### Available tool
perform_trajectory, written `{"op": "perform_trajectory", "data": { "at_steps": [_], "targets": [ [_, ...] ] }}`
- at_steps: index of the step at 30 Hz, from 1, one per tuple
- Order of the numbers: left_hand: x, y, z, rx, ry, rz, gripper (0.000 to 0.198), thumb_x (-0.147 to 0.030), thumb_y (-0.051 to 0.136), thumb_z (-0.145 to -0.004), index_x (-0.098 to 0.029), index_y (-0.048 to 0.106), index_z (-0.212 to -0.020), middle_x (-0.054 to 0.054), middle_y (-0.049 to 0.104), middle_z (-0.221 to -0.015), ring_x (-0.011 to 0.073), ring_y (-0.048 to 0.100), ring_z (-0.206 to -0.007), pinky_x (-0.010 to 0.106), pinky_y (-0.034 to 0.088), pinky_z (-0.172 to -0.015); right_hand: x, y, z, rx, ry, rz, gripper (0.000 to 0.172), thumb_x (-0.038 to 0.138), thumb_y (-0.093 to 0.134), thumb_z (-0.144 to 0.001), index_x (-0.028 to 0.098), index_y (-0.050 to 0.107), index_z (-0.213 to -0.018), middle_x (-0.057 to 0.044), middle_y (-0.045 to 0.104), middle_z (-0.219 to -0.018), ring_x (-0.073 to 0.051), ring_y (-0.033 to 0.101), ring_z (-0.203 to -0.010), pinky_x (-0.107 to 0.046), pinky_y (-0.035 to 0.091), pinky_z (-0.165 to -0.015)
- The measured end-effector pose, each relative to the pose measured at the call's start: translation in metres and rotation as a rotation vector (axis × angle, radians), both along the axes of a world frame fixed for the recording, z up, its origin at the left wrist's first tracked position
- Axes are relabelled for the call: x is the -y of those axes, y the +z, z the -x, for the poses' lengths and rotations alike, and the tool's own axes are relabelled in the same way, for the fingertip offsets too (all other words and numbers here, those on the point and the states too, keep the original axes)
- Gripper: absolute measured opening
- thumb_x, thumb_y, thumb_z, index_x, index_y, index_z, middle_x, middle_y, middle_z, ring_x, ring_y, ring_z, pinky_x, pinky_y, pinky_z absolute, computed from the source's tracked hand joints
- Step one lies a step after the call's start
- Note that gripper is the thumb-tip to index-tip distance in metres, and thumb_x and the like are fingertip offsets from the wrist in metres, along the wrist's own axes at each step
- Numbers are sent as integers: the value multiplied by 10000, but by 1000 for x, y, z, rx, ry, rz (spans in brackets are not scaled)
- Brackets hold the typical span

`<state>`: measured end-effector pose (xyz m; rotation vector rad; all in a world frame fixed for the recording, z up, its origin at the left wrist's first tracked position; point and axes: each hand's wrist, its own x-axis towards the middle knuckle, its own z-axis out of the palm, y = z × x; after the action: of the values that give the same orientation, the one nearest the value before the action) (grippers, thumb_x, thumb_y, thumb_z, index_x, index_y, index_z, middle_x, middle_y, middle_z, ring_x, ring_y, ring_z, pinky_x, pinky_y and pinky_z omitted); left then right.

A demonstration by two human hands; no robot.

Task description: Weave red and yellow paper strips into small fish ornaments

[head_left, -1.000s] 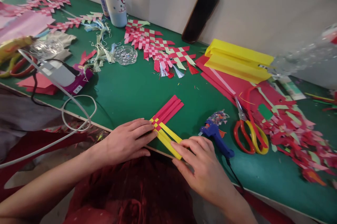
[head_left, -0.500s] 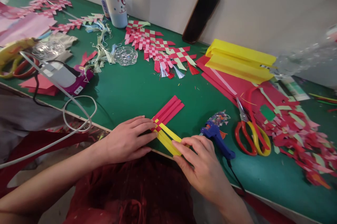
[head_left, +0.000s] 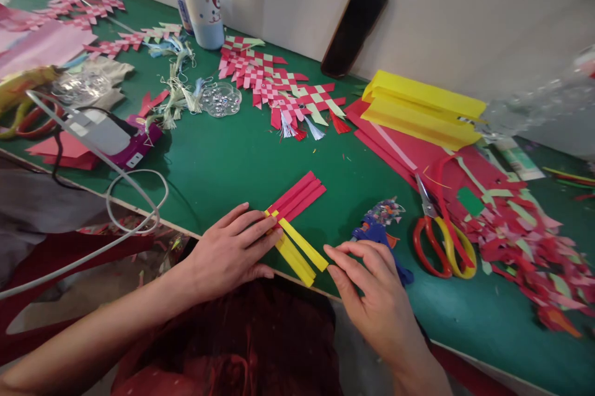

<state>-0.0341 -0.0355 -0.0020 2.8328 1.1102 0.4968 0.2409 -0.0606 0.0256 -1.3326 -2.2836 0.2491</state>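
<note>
Matt paper strips [head_left: 301, 194] by the near edge of the smooth bench [head_left: 209, 160]! Shiny metal blades [head_left: 424, 199] on the scissors [head_left: 433, 238], smooth plastic handles [head_left: 453, 241], and a glossy bottle [head_left: 203, 12] along the back edge.

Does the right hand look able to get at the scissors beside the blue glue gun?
Probably yes: the scissors lie beyond the right hand, handles toward the person. The blue glue gun, partly between, seems low enough to reach over, though a red strip crosses the yellow handle.
</note>
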Motion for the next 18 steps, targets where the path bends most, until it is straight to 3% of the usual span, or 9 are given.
{"op": "perform_trajectory", "data": {
  "at_steps": [4, 9, 13, 18],
  "targets": [
    [-9, 6, 9, 51, -46, 48, 512, -550, 494, -929, -194, 594, -1282, 65, 642, -1305, 237, 547, -1245, 482, 229, -1204, 2, -3, -5, -20, -18, 2, 283, 176, 582, -911, 246, 674, -1169, -73, 635, -1004, -229, 562, -996, -446, 498, -895],
    [-21, 13, 14, 104, -106, 139, 288, -369, 505, -970, -183, 663, -1122, 54, 697, -1208, 216, 558, -1257, 480, 239, -1200, 4, -1, -10, -39, -46, -42, 279, 166, 589, -905, 249, 674, -1157, -69, 632, -992, -228, 566, -976, -436, 505, -867],
    [-21, 13, 10, 108, -76, 86, 276, -293, 532, -958, -176, 635, -1186, 56, 687, -1213, 235, 520, -1290, 501, 241, -1196, 6, -1, -12, -39, -65, -69, 298, 133, 588, -897, 235, 661, -1168, -73, 621, -988, -229, 557, -975, -434, 499, -866],
    [-17, 10, 7, 63, -43, 79, 333, -323, 563, -940, -196, 608, -1244, 78, 619, -1309, 241, 510, -1275, 485, 314, -1171, 3, -2, -9, -47, -65, -71, 304, 130, 594, -891, 246, 667, -1163, -70, 624, -993, -228, 558, -978, -430, 503, -867]
  ]
}}
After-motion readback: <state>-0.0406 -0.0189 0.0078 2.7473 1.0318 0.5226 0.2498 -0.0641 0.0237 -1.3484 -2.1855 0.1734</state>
